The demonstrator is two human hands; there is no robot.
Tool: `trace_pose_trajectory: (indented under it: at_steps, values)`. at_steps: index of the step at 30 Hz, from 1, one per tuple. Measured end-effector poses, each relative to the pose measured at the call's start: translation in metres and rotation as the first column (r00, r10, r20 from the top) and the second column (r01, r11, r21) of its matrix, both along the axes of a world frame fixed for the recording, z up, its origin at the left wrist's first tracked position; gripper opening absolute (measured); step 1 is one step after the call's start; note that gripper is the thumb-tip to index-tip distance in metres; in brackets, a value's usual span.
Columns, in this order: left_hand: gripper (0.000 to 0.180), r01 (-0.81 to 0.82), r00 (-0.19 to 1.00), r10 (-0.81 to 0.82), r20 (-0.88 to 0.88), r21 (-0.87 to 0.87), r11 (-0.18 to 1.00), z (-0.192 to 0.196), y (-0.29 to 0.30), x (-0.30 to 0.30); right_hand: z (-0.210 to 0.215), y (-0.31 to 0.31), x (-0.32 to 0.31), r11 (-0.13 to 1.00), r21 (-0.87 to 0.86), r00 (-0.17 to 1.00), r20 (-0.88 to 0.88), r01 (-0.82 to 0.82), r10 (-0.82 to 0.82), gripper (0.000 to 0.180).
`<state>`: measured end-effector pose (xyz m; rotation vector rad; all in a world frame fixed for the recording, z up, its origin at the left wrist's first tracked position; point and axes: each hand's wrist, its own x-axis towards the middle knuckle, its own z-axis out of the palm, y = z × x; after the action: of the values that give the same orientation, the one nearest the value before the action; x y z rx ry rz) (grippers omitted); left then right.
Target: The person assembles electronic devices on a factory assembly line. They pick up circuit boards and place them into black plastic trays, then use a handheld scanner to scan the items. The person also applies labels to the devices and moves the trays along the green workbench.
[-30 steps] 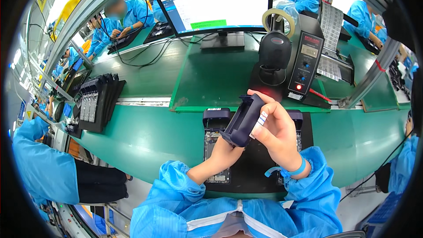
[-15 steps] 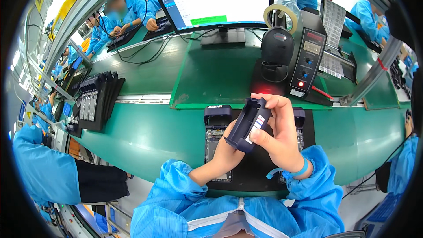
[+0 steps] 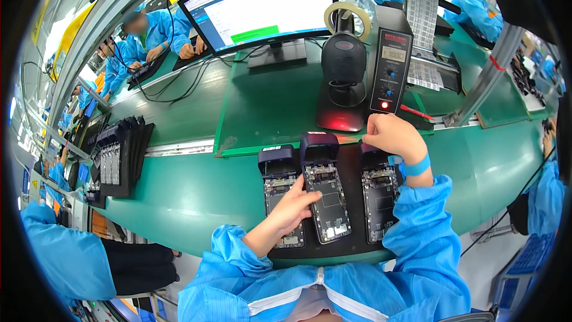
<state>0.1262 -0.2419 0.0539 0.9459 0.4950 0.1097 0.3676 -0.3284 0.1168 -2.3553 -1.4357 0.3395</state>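
Observation:
Three opened handheld devices with bare circuit boards and dark navy top housings lie on a black mat (image 3: 354,251). My left hand (image 3: 289,209) grips the left edge of the middle device (image 3: 329,206), its thumb over the board. This device is slightly tilted against the left device (image 3: 277,164), partly covering it. My right hand (image 3: 396,137) is bent with its fingers pinched together by the top of the right device (image 3: 379,194). Whatever those fingertips hold, if anything, is hidden.
A black barcode scanner (image 3: 344,62) on a red-lit stand faces me, beside a counter box (image 3: 390,71) and label strips (image 3: 422,21). A monitor (image 3: 262,6) stands behind. Several dark panels (image 3: 124,155) lean at the left. Co-workers in blue sit around the green bench.
The dark housing that both hands held up tilted is no longer raised. The middle device now lies on the mat under my left hand. My right hand has moved up and right, away from the left.

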Motion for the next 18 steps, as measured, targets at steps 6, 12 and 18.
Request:
trace_pose_trajectory:
  at_steps: [6, 12, 18]
  values:
    - [0.077, -0.111, 0.989, 0.095, 0.113, 0.153, 0.982, 0.006, -0.004, -0.009, -0.025, 0.012, 0.014, 0.985, -0.112, 0.990, -0.063, -0.129, 0.123, 0.030]
    - [0.091, 0.035, 0.993, -0.100, 0.059, 0.672, 0.739, 0.011, -0.024, -0.004, 0.032, -0.005, -0.039, 0.777, 0.437, 0.864, 0.001, -0.453, 0.503, 0.027]
    - [0.043, 0.134, 0.991, -0.135, -0.023, -0.027, 0.991, -0.009, -0.053, 0.030, 0.049, -0.018, -0.075, 0.615, 0.612, 0.835, 0.146, -0.497, 0.530, 0.024]
